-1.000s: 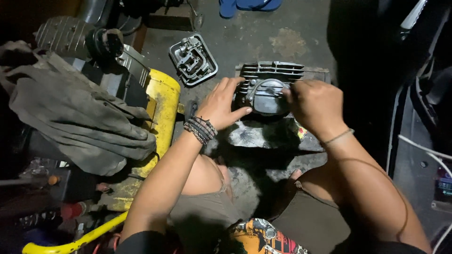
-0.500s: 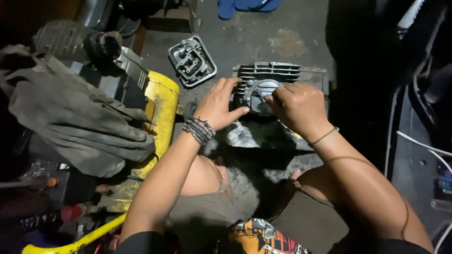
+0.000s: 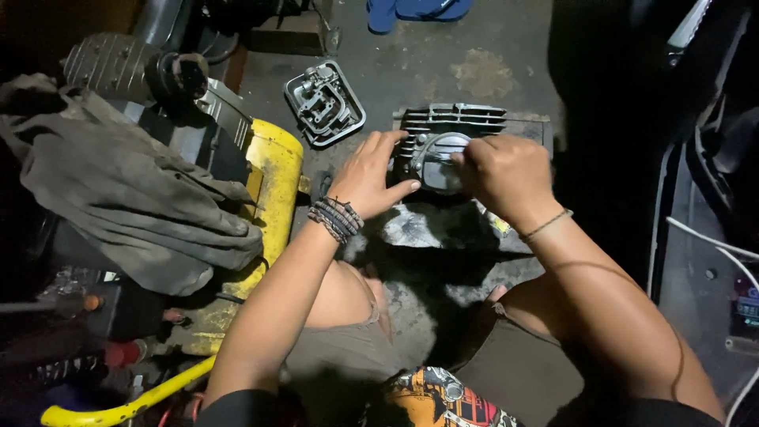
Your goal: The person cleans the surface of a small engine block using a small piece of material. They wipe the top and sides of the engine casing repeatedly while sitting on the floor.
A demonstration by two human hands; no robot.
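A grey finned engine cylinder head [image 3: 451, 120] stands on the dirty concrete floor in front of me. A round metal cover [image 3: 437, 162] sits on its near face. My left hand [image 3: 370, 175] presses against the head's left side, thumb pointing toward the round cover. My right hand [image 3: 504, 175] is curled into a fist over the right part of the cover; whether it grips a small tool or part I cannot tell. Under the head lies a crumpled silvery wrapper [image 3: 427, 225].
A metal engine cover [image 3: 324, 103] lies on the floor behind my left hand. A yellow machine [image 3: 273, 178] draped with a grey rag [image 3: 126, 198] stands at left. Blue sandals [image 3: 415, 9] lie at the top. White cables [image 3: 704, 245] run at right.
My right hand slid left from the head's right edge onto the round cover, then shifted slightly back right. My left hand has stayed in place.
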